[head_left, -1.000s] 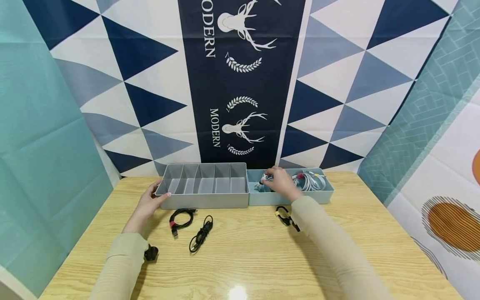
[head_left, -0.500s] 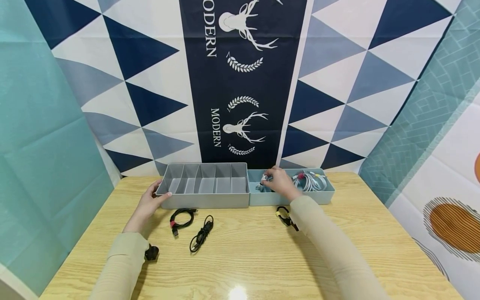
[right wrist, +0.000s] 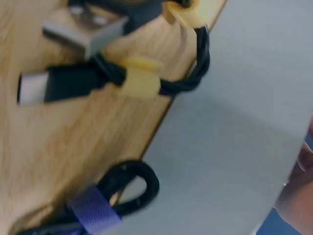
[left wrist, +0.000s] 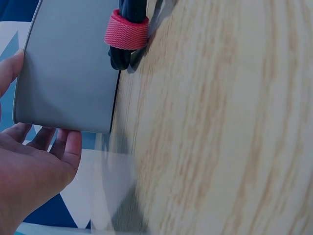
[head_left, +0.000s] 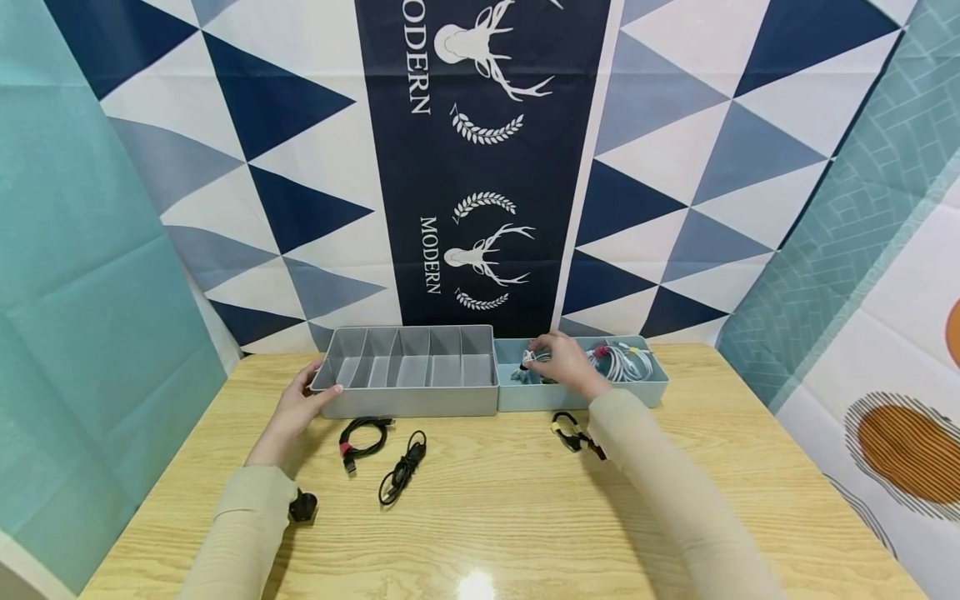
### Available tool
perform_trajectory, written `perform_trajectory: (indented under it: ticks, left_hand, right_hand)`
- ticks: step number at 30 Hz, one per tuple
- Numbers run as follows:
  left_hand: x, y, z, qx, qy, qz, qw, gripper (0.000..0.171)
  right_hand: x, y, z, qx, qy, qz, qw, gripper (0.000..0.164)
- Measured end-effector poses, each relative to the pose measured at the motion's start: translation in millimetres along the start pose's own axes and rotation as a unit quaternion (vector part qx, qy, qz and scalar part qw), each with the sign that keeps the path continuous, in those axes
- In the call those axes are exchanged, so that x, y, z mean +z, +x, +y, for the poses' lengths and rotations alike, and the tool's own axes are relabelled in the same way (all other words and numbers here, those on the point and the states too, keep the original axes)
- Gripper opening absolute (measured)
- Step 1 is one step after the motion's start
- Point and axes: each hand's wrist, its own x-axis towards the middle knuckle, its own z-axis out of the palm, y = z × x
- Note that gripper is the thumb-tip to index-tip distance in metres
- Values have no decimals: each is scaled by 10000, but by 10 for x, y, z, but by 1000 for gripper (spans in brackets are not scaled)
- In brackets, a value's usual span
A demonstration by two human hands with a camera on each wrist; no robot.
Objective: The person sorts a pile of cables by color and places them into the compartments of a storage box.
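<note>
My left hand (head_left: 295,408) holds the left end of a grey divided box (head_left: 408,403), thumb at the front and fingers against the end wall, as the left wrist view also shows. Inside the left part of a light blue box (head_left: 637,395), my right hand (head_left: 566,365) pinches a white cable (head_left: 528,358). Coiled white cables (head_left: 621,364) lie at that box's right end. In front of it is a black cable with yellow ties (head_left: 568,433), partly behind the right sleeve. The right wrist view shows its USB plug (right wrist: 83,36) and a purple-tied black cable (right wrist: 139,188).
A black cable with a red tie (head_left: 363,439) and a bundled black cable (head_left: 402,471) lie in front of the grey box. A black plug-like object (head_left: 303,506) sits beside the left sleeve. Patterned cloth (head_left: 480,167) hangs behind the wooden table (head_left: 487,508).
My right wrist and sleeve have shifted slightly to the right, while the fingers keep hold of the white cable. The left hand and both boxes look the same.
</note>
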Motion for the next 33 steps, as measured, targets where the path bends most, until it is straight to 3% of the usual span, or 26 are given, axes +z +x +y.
perform_trajectory:
  ticks: [14,21,33]
  left_hand:
    - [-10,-2,-5,-3,133,7,9999,76]
    - [-6,6,0,5,153,3,9999,75]
    - [-20,-11,-9,136,242,-65,9996,81]
  right_hand:
    - [-461,-89,51,-82,113,110,9998,34]
    - [-697,-192,74,58,255,48,9996,38]
    - [-986,-425,157,108,39,285,9995,42]
